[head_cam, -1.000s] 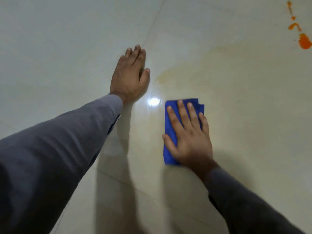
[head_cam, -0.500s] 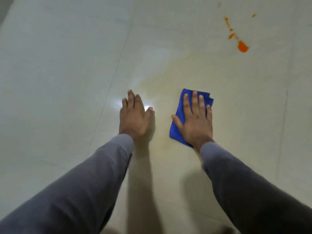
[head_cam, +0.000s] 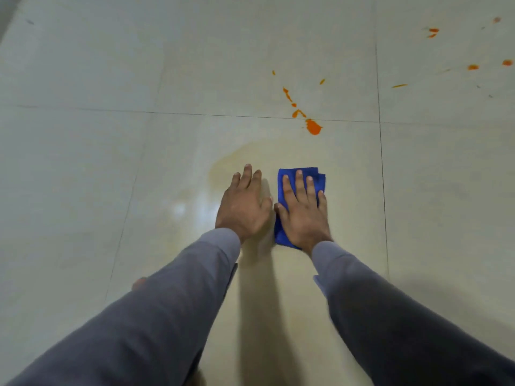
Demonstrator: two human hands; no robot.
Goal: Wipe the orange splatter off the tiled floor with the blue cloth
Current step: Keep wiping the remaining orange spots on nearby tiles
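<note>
Head camera looks down on a pale tiled floor (head_cam: 83,168) crossed by thin dark grout lines. Both arms reach forward in grey sleeves (head_cam: 172,296). The right hand (head_cam: 302,215) lies flat, palm down, fingers spread and straight, pressing on the folded blue cloth (head_cam: 287,176); it grips nothing, the cloth simply sits beneath the palm, showing past the fingertips and along the thumb side. The left hand (head_cam: 243,206) rests flat on the bare tile just beside it, fingers extended, empty, its thumb nearly meeting the right thumb. A faint yellowish smear (head_cam: 231,160) stains the tile ahead of the left hand. The orange splatter (head_cam: 313,127) sits farther ahead of the cloth, apart from it: a large blob on the grout line with smaller streaks trailing away. More orange flecks (head_cam: 473,67) lie scattered on the far right tile, well apart from both hands.
</note>
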